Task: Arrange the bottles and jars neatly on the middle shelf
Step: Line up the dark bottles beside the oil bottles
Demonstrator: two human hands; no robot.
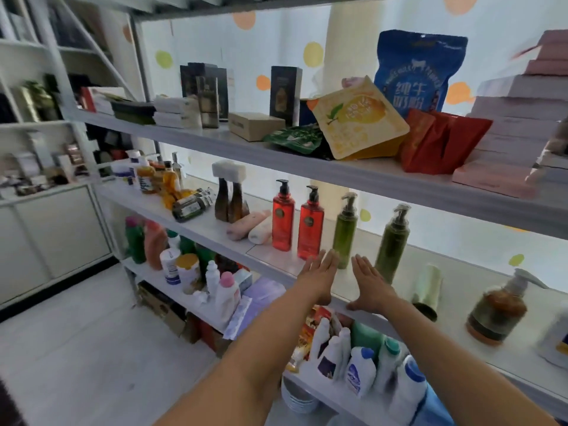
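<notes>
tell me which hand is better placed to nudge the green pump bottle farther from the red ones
Probably the right: the right hand lies open nearest that green pump bottle, while the left hand sits before the other green bottle and would have to cross over.

Two bare forearms, visible to the elbows, bare left grip, bare right grip
</notes>
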